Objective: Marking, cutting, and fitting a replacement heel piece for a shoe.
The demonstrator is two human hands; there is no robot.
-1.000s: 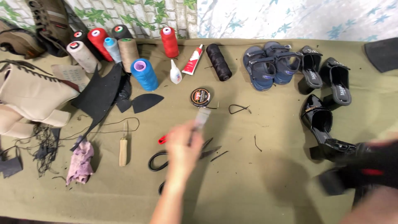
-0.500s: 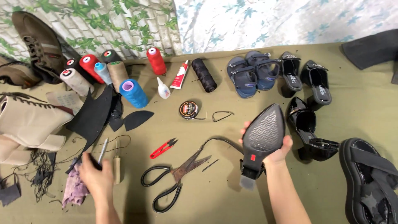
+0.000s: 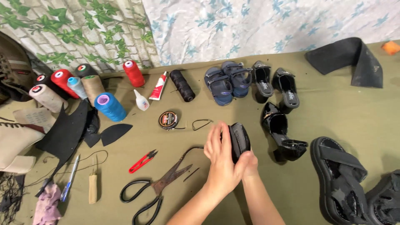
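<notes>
Head view: both hands hold a black shoe (image 3: 239, 141) above the green cloth (image 3: 333, 104), near the middle. The left hand (image 3: 221, 160) lies flat against its side, fingers pressed together; the right hand (image 3: 249, 160) grips it from below, its fingers hidden. Scissors (image 3: 156, 189) lie just left.

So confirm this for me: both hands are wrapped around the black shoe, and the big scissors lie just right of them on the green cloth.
One thing is wrong: in the head view the big scissors lie left of the hands, not right. The rest holds: the left hand and right hand both clasp the black shoe over the green cloth.
</notes>
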